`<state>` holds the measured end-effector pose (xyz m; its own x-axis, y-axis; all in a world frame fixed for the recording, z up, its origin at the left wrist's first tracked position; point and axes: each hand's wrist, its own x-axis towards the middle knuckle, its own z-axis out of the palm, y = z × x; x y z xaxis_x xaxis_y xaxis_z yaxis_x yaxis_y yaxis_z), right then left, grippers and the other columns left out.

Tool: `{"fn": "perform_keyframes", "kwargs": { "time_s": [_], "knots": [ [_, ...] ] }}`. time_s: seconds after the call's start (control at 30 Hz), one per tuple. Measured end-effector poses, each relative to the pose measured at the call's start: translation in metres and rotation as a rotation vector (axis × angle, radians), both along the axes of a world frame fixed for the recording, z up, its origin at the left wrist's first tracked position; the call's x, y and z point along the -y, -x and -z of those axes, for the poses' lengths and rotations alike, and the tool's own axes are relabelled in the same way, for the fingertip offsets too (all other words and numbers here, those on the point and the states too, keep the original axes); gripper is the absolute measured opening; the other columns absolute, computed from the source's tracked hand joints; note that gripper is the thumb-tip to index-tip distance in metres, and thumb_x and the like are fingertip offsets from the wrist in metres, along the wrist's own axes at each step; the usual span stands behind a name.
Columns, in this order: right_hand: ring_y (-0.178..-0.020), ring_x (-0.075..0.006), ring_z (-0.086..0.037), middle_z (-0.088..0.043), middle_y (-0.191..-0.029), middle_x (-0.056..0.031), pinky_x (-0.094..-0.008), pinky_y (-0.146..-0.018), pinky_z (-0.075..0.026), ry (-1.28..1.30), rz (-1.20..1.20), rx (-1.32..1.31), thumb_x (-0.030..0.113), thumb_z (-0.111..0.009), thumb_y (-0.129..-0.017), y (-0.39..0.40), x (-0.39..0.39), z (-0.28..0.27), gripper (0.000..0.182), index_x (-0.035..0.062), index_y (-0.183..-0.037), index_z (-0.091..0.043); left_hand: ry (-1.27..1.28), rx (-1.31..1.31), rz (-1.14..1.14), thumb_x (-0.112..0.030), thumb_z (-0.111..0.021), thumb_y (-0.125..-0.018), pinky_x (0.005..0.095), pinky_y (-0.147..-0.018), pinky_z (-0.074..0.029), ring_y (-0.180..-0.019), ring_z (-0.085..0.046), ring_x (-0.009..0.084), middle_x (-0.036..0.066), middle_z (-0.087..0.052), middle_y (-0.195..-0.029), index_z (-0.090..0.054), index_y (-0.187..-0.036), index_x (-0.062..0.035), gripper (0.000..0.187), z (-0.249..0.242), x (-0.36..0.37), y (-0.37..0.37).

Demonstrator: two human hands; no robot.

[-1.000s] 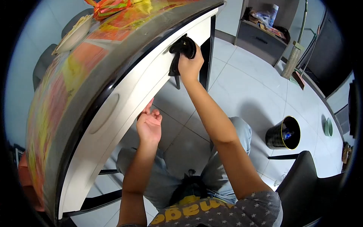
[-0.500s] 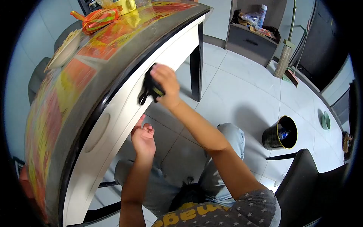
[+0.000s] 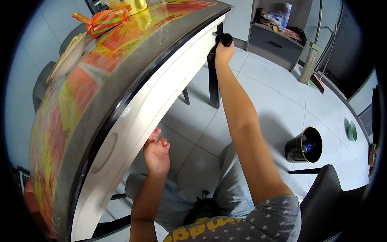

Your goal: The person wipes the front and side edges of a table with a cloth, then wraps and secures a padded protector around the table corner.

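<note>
Cloth point(image 3: 224, 38), black and bunched, sits in the person's right hand point(image 3: 225, 51) at the far end of the white side panel point(image 3: 161, 88), beside the top of a black leg point(image 3: 214, 86). The fingers are closed around it, and part of it hangs down along the panel's end. The right arm is stretched well out.

The left hand point(image 3: 157, 156) is palm up just beside the panel's lower edge, partly open with fingers loosely curled and nothing visible in its grasp; I cannot tell whether its fingertips touch the panel.

Above, the surface point(image 3: 125, 78) has a grey border around a bright red and yellow cover. A plate of pale food point(image 3: 72, 59), an orange-red bag point(image 3: 107, 22) and a yellow mug point(image 3: 136, 5) stand on it. A dark bin point(image 3: 294, 149) is on the floor to the right.
</note>
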<state>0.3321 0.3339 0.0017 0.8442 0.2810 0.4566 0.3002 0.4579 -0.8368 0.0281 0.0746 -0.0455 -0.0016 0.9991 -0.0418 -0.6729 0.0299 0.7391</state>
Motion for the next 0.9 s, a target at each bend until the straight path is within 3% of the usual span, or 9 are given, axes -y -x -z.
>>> {"fn": "perform_keyframes", "kwargs": {
  "time_s": [0.13, 0.2, 0.27, 0.33, 0.4, 0.47, 0.6, 0.73, 0.9],
  "knots": [
    [-0.096, -0.0342, -0.059, -0.061, -0.098, -0.0207, -0.0369, -0.087, -0.043, 0.121, -0.079, -0.070, 0.006, -0.063, -0.077, 0.031, 0.024, 0.040, 0.031, -0.0032, -0.105, -0.057, -0.008, 0.001, -0.017, -0.008, -0.043, -0.076, 0.0281, -0.068, -0.037, -0.075, -0.045, 0.0137, 0.004, -0.051, -0.115, -0.051, -0.120, -0.0040, 0.046, -0.002, -0.002, -0.003],
    [-0.097, -0.0346, -0.058, -0.061, -0.099, -0.0211, -0.0368, -0.089, -0.043, 0.047, -0.064, -0.122, 0.005, -0.063, -0.077, 0.061, 0.045, 0.041, 0.032, -0.0040, -0.107, -0.056, -0.035, -0.014, -0.017, -0.008, -0.043, -0.075, 0.0281, -0.068, -0.037, -0.076, -0.045, 0.0136, 0.004, -0.051, -0.115, -0.051, -0.120, -0.0042, 0.046, 0.003, -0.002, -0.002],
    [-0.106, -0.0353, -0.055, -0.058, -0.111, -0.0212, -0.0373, -0.093, -0.041, 0.011, -0.112, -0.065, -0.002, -0.059, -0.074, 0.082, 0.062, 0.042, 0.037, -0.0026, -0.111, -0.056, -0.040, -0.023, 0.004, -0.007, -0.044, -0.075, 0.0275, -0.069, -0.037, -0.076, -0.046, 0.0134, 0.004, -0.051, -0.114, -0.051, -0.119, -0.0047, 0.045, 0.006, -0.004, 0.001],
    [-0.107, -0.0360, -0.054, -0.058, -0.111, -0.0203, -0.0381, -0.094, -0.041, -0.032, -0.033, 0.191, -0.006, -0.057, -0.071, 0.092, 0.080, 0.030, 0.039, -0.0013, -0.110, -0.057, -0.040, -0.015, -0.014, -0.007, -0.044, -0.075, 0.0274, -0.068, -0.038, -0.076, -0.046, 0.0134, 0.004, -0.052, -0.113, -0.052, -0.118, -0.0053, 0.044, 0.004, -0.002, 0.004],
    [-0.105, -0.0374, -0.055, -0.058, -0.110, -0.0208, -0.0387, -0.093, -0.042, -0.079, -0.025, 0.287, -0.008, -0.057, -0.071, 0.089, 0.088, 0.008, 0.038, -0.0011, -0.108, -0.057, -0.033, -0.012, -0.030, -0.006, -0.044, -0.075, 0.0272, -0.067, -0.038, -0.075, -0.046, 0.0134, 0.003, -0.052, -0.112, -0.052, -0.117, -0.0058, 0.043, 0.001, 0.000, 0.009],
    [-0.100, -0.0384, -0.056, -0.060, -0.106, -0.0219, -0.0389, -0.089, -0.043, 0.047, -0.077, 0.152, -0.006, -0.057, -0.072, 0.078, 0.079, -0.016, 0.035, -0.0015, -0.107, -0.057, 0.004, 0.024, -0.072, -0.005, -0.045, -0.074, 0.0271, -0.066, -0.038, -0.074, -0.047, 0.0136, 0.003, -0.054, -0.111, -0.054, -0.114, -0.0069, 0.041, -0.002, 0.003, 0.012],
    [-0.096, -0.0388, -0.060, -0.062, -0.101, -0.0236, -0.0385, -0.086, -0.046, -0.003, -0.123, 0.211, -0.004, -0.056, -0.072, 0.078, 0.078, -0.028, 0.034, -0.0031, -0.107, -0.059, 0.033, 0.047, -0.081, -0.004, -0.047, -0.070, 0.0287, -0.067, -0.038, -0.073, -0.051, 0.0135, 0.005, -0.057, -0.107, -0.056, -0.109, -0.0084, 0.041, -0.006, 0.005, 0.023],
    [-0.102, -0.0381, -0.058, -0.061, -0.106, -0.0233, -0.0372, -0.092, -0.044, -0.040, -0.270, 0.213, -0.007, -0.053, -0.066, 0.133, 0.137, -0.037, 0.044, -0.0025, -0.109, -0.058, 0.032, -0.025, -0.013, -0.005, -0.047, -0.071, 0.0277, -0.068, -0.039, -0.074, -0.050, 0.0126, 0.005, -0.055, -0.109, -0.054, -0.113, -0.0065, 0.043, -0.009, 0.020, 0.029],
    [-0.110, -0.0355, -0.054, -0.058, -0.114, -0.0179, -0.0402, -0.095, -0.043, -0.269, -0.356, 0.626, -0.014, -0.056, -0.049, 0.191, 0.200, -0.016, 0.061, 0.0010, -0.107, -0.058, 0.072, -0.093, 0.037, -0.005, -0.046, -0.071, 0.0275, -0.069, -0.040, -0.075, -0.049, 0.0120, 0.005, -0.051, -0.113, -0.049, -0.124, -0.0033, 0.053, -0.010, 0.028, 0.026]
  ]
}}
